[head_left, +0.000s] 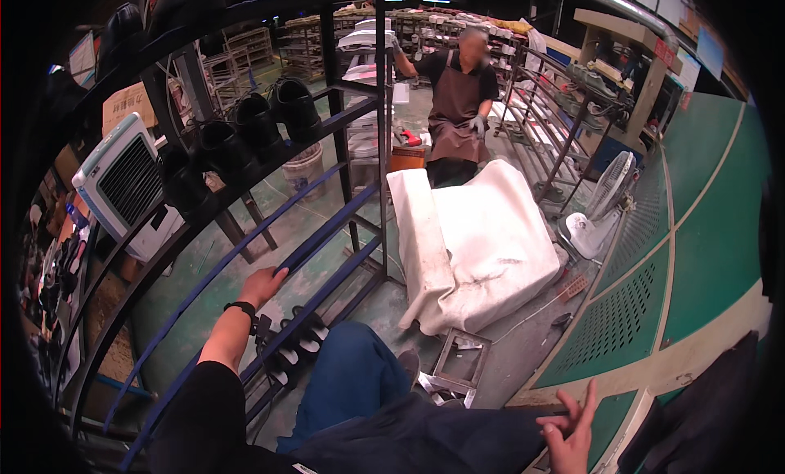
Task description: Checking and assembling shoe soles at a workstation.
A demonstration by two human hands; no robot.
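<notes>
My left hand (262,287), with a dark band at the wrist, is closed round a blue rail (327,230) of a dark metal shoe rack; the undersides of its fingers are hidden. Black shoes (221,147) stand in a row on the rack's upper shelf. Lower down, beside my knee, more dark shoes (307,330) with pale parts sit on the bottom rails. At the lower right, my right hand (570,431) is raised with fingers apart and nothing in it, nearest to the green perforated panels (609,331).
A large block under a white cloth (495,237) stands ahead, with a small metal frame (459,361) on the floor before it. Behind it sits a co-worker in a brown apron (454,102). A white fan (612,186) is at right, an air cooler (123,179) at left.
</notes>
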